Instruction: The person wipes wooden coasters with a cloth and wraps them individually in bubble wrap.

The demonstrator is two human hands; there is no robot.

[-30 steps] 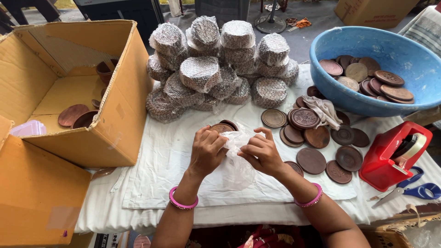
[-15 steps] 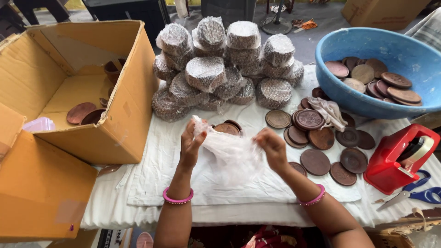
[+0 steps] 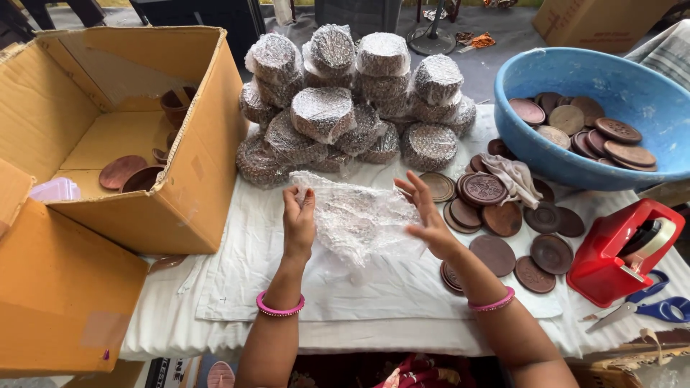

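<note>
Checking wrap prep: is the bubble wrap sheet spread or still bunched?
Spread: the bubble wrap sheet is stretched flat between the left hand and the right hand.

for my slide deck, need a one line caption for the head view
Left hand and right hand spread a clear bubble-wrap sheet beside round brown clay discs and wrapped bundles.

Clear, crinkled bubble wrap (image 3: 359, 215), matt brown clay discs (image 3: 496, 215), white cloth table cover (image 3: 237, 287), glossy red plastic tape dispenser (image 3: 611, 251).
</note>
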